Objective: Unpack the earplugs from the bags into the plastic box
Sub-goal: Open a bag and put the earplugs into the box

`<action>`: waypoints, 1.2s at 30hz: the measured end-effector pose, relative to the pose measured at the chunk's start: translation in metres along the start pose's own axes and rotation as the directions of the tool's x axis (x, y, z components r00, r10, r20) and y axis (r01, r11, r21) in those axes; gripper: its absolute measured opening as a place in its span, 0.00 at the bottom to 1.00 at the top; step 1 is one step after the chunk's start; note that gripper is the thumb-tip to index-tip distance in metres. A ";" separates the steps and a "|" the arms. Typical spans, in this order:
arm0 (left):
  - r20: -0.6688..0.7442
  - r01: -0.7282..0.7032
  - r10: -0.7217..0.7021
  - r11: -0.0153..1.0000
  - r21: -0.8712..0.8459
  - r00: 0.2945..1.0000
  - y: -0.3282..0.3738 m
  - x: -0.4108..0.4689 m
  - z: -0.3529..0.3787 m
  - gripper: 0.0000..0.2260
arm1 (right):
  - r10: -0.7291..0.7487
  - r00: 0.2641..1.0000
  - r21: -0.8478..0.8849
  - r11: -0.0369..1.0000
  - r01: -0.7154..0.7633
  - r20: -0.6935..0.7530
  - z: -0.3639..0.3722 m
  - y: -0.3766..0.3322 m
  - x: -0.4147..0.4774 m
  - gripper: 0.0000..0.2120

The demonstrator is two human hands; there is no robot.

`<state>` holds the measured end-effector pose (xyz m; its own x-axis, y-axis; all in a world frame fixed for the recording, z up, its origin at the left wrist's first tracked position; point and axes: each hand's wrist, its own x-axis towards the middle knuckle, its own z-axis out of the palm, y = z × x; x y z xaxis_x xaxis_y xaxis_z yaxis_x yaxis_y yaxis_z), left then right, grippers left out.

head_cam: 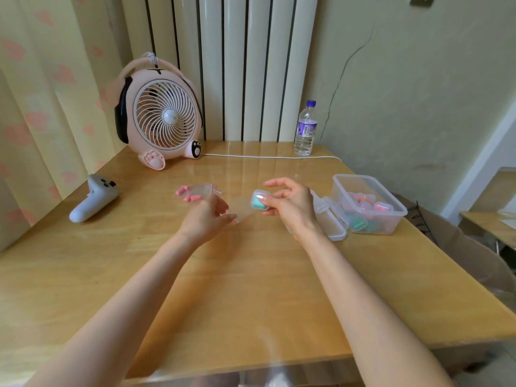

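**Teal case drawn from its bag, box waiting at three o'clock**

The left hand [205, 216] pinches one end of a limp clear bag [242, 209], seemingly anchoring it. The right hand [290, 203] grips a small earplug case [259, 201] with teal plugs in its fingertips at the bag's other end. Whether the case is fully clear of the bag cannot be told. The plastic box [391, 224] sits open at three o'clock from the hands, already holding cases, with its lid [331, 219] propped beside it, so the drop is short. A bag of pink earplugs [195, 191] lies at eleven o'clock, likely next.
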<state>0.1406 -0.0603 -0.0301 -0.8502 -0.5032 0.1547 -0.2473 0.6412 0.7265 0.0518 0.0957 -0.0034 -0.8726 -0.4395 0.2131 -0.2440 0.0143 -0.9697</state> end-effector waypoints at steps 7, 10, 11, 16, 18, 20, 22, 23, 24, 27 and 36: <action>0.019 -0.013 0.005 0.897 0.441 1.000 0.005 0.006 0.025 0.18 | -0.206 0.891 -0.442 0.897 0.006 -0.406 -0.068 0.001 0.016 0.06; -0.068 0.017 0.021 0.861 0.509 0.997 0.009 0.006 0.031 0.13 | -0.258 0.818 -0.551 0.830 -0.085 -0.515 -0.102 0.004 0.019 0.07; -0.091 0.022 0.029 0.860 0.509 0.995 0.011 0.006 0.032 0.12 | -0.267 0.799 -0.568 0.816 -0.109 -0.538 -0.111 0.005 0.020 0.08; -0.238 -0.024 0.147 0.892 0.452 0.960 0.025 0.001 0.034 0.08 | -0.238 0.810 -0.637 0.743 -0.204 -0.537 -0.140 0.013 0.023 0.12; -0.288 -0.054 0.200 0.893 0.447 0.936 0.030 0.002 0.034 0.09 | -0.224 0.839 -0.663 0.721 -0.200 -0.496 -0.140 0.012 0.019 0.14; -0.227 -0.045 0.170 0.882 0.470 0.959 0.029 0.004 0.034 0.14 | -0.247 0.856 -0.661 0.738 -0.137 -0.453 -0.133 0.008 0.014 0.13; -0.093 0.005 0.047 0.872 0.489 0.995 0.024 0.006 0.035 0.21 | -0.286 0.872 -0.652 0.757 -0.048 -0.397 -0.125 0.005 0.008 0.11; -0.053 0.031 -0.006 0.866 0.498 0.999 0.020 0.006 0.036 0.22 | -0.301 0.881 -0.646 0.763 -0.006 -0.364 -0.122 0.004 0.006 0.10; -0.043 0.047 -0.028 0.855 0.516 0.999 0.017 0.006 0.037 0.22 | -0.314 0.891 -0.638 0.769 0.036 -0.329 -0.118 0.003 0.003 0.09; -0.103 0.030 0.037 0.811 0.584 0.994 0.014 0.004 0.039 0.12 | -0.348 0.909 -0.614 0.776 0.143 -0.229 -0.106 0.004 -0.006 0.08; -0.129 -0.461 0.572 0.756 0.464 0.810 0.040 -0.019 0.035 0.10 | -0.287 0.949 -0.561 0.769 0.308 0.128 -0.063 0.006 -0.034 0.18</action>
<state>0.1303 -0.0050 -0.0276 -0.7702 -0.1150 0.6274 -0.0108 0.9858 0.1675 0.0531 0.1673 -0.0092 -0.7046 -0.5359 0.4651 -0.6932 0.3797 -0.6126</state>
